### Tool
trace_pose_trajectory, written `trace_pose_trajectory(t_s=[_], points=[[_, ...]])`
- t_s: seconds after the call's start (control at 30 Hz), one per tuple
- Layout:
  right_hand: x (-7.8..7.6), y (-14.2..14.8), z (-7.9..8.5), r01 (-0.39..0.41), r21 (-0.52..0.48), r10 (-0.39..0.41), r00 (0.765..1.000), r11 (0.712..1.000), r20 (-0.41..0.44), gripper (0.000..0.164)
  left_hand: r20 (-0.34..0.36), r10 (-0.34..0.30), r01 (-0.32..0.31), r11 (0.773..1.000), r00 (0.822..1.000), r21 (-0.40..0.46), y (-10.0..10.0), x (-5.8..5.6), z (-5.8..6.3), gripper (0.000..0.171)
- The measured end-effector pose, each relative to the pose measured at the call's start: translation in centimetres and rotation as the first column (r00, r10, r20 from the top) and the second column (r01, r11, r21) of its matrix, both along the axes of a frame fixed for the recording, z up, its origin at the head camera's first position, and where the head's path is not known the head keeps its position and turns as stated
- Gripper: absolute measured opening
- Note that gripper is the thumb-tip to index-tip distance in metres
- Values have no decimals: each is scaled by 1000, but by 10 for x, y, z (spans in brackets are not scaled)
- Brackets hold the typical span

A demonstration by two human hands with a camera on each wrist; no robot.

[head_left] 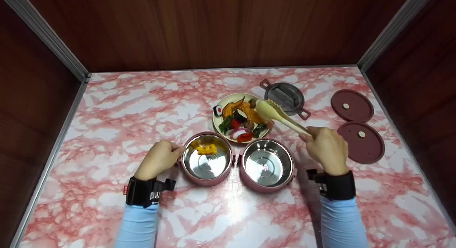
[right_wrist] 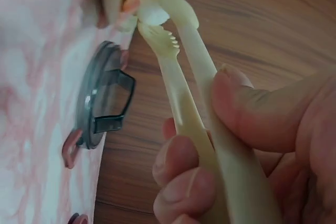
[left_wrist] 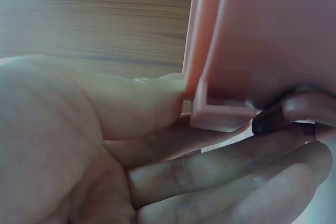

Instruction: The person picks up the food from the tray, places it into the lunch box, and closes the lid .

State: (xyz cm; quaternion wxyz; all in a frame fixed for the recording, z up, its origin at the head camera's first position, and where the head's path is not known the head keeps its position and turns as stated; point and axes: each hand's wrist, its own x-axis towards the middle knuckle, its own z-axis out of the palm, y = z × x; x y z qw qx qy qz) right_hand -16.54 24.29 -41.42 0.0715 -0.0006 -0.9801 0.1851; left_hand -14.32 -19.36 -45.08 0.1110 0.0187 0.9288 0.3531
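Observation:
My right hand [head_left: 327, 148] grips pale yellow tongs [head_left: 290, 123], thumb on one arm and fingers curled round the other. The heads of the tongs are parted above the right side of a cream plate [head_left: 216, 128] heaped with toy food. In the right wrist view, a white piece [right_wrist: 151, 11] shows close by the tong tips; I cannot tell whether they pinch it. At the left pink pot [head_left: 207, 180], my left hand [head_left: 160, 158] pinches the rim by the handle, its other fingers beneath. A yellow food piece [head_left: 206, 149] lies inside this pot.
Right beside it stands a second pink pot [head_left: 266, 166] with a bare steel inside. Behind the tongs lies a small dark pan with a clear lid [head_left: 285, 96]. Two maroon lids [head_left: 352, 105] lie at the right. Wooden panels [head_left: 224, 30] enclose the marbled table.

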Motion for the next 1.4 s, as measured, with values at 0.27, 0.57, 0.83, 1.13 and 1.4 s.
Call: trace_pose_trajectory(t_s=[0.27,0.57,0.83,1.13,1.4], points=[[8,2,16,-49,-118,49,999,992,1,32,-15,-12,12,1000,1000,-11,0,0,1,34],[22,-9,30,-175,-293,183,983,940,-1,32,22,8,-8,1000,1000,5,-1,1,2,32],[38,-52,27,-313,-337,370,921,888,119,29,29,14,-14,1000,999,13,0,0,1,30],[42,-90,19,-442,-127,458,875,888,159,22,13,20,-20,1000,1000,5,3,0,3,39],[27,-113,22,-512,2,494,830,859,259,33,-9,-2,2,1000,1000,-14,2,1,3,36]])
